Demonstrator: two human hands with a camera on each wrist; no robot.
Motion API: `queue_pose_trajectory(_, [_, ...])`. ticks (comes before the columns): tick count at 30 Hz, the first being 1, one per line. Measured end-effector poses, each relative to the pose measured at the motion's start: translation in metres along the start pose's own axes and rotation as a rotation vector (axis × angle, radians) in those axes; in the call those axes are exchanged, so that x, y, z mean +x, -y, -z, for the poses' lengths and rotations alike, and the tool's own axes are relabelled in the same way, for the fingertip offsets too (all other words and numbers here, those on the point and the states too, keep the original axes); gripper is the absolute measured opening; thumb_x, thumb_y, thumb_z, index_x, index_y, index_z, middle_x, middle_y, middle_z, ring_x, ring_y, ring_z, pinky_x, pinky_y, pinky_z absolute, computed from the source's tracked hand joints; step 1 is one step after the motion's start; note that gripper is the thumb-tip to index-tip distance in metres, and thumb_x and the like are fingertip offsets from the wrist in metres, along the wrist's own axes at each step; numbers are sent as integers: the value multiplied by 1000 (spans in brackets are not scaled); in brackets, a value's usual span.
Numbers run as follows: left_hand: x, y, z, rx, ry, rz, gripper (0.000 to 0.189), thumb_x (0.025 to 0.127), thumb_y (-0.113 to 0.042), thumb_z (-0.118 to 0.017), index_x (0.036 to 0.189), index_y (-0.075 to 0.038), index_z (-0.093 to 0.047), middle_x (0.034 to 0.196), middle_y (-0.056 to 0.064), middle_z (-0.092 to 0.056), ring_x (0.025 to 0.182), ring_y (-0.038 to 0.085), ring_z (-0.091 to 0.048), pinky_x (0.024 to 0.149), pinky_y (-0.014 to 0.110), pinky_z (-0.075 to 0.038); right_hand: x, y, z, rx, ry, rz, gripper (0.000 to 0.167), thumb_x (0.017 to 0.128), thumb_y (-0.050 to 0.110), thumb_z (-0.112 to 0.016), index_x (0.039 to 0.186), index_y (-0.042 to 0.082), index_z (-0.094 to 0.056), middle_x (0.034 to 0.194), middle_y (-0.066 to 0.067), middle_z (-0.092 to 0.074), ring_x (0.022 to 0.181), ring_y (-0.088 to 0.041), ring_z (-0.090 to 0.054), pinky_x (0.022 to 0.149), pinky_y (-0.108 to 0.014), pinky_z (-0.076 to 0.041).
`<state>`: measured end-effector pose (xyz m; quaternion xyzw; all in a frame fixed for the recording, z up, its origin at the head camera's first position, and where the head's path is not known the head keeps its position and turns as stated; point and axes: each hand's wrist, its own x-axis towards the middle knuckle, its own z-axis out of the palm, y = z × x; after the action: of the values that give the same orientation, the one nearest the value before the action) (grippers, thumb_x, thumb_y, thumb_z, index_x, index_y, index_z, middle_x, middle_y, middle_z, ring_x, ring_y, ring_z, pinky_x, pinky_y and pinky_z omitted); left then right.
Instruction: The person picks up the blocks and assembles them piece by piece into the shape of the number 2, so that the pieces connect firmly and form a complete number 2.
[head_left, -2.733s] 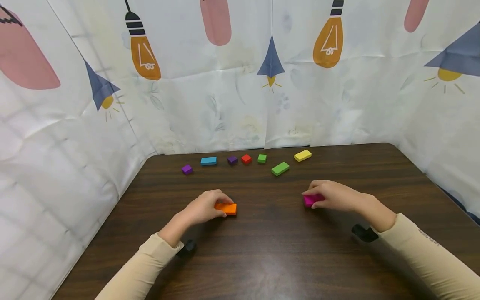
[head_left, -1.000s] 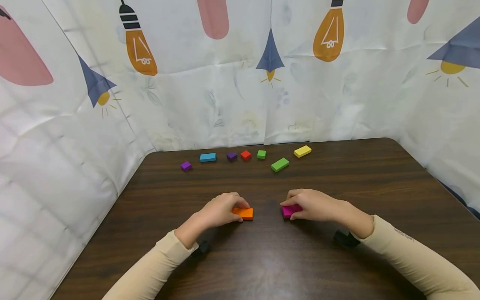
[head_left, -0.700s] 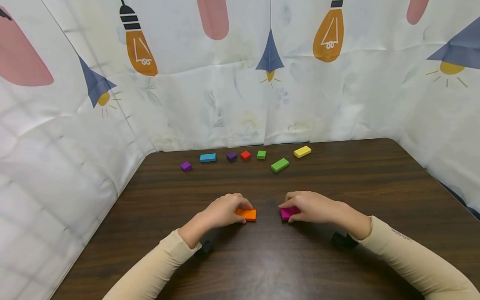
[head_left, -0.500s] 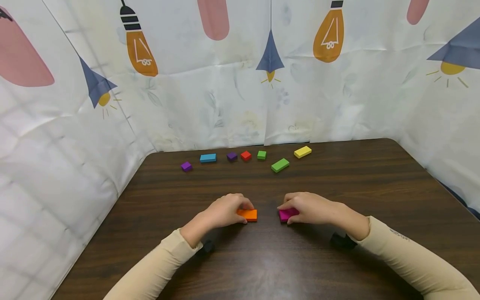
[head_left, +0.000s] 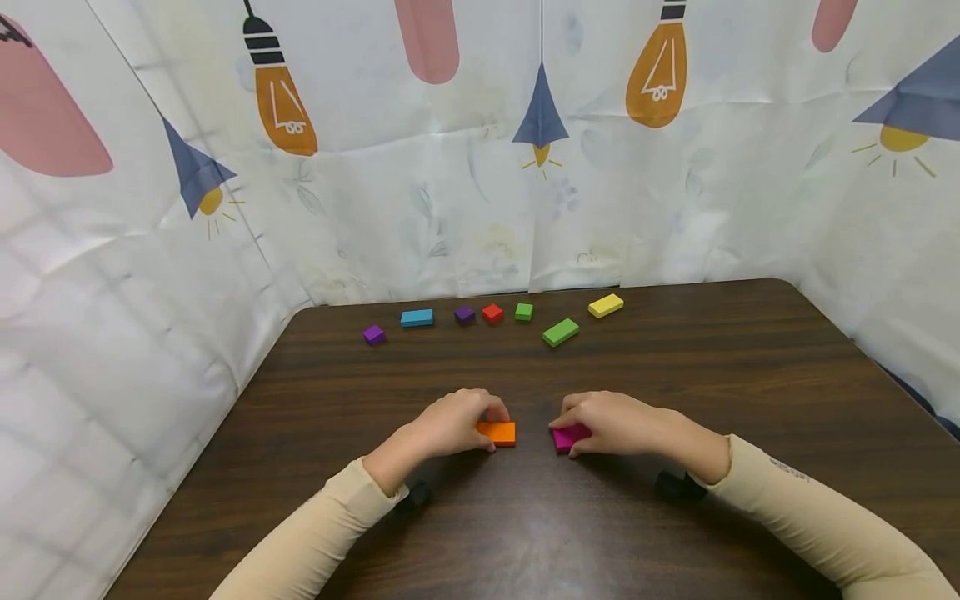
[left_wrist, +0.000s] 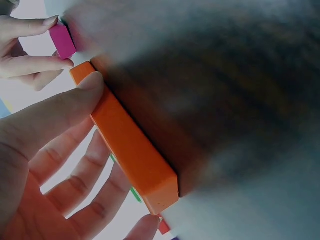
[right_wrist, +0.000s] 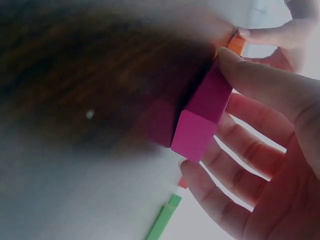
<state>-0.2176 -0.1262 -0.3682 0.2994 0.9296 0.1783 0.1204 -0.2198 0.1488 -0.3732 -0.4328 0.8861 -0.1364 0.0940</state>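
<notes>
My left hand (head_left: 452,423) pinches an orange block (head_left: 501,434) between thumb and fingers. In the left wrist view the orange block (left_wrist: 132,150) is long, its thumb-side face in sight and its lower edge close to the table. My right hand (head_left: 617,423) grips a magenta block (head_left: 567,438) the same way; the right wrist view shows the magenta block's (right_wrist: 195,135) square end. Both blocks sit near the middle of the dark wood table (head_left: 525,517), ends facing each other with a small gap between.
Along the far side lie a purple block (head_left: 374,335), a blue block (head_left: 417,317), a dark purple block (head_left: 465,315), a red block (head_left: 492,313), a small green block (head_left: 523,312), a longer green block (head_left: 561,332) and a yellow block (head_left: 606,306). A patterned curtain (head_left: 450,208) hangs behind.
Both hands have slid inward with their blocks, the orange one rightward and the magenta one leftward, narrowing the gap. In the last half second mainly the right hand has moved, left and slightly nearer.
</notes>
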Motion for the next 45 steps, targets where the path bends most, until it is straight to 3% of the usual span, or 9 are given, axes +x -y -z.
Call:
queue_pose_trajectory(22, [3, 3, 0, -14, 31, 33, 32, 82, -17, -89, 110, -15, -73, 102, -2, -68, 98, 21, -64, 89, 43, -53, 0, 1, -4, -36, -19, 9, 42, 87, 23, -85, 126, 10, -75, 104, 3, -63, 86, -12, -58, 78, -30, -54])
queue_pose_trajectory(34, [-10, 15, 5, -28, 2, 42, 35, 81, -18, -90, 111, -14, -74, 106, -1, -69, 98, 20, -62, 89, 44, -53, -16, -11, -1, -36, -33, 1, 47, 87, 23, -85, 130, 10, -72, 105, 5, -62, 87, -9, -56, 76, -28, -52])
queue_pose_trajectory(45, [-17, 22, 8, -28, 9, 104, 32, 81, -16, -89, 109, -16, -74, 102, -2, -67, 94, 19, -61, 88, 44, -53, -25, -15, 3, -15, -56, -1, 41, 86, 17, -84, 124, 7, -75, 98, 7, -60, 77, -5, -49, 65, -22, -43])
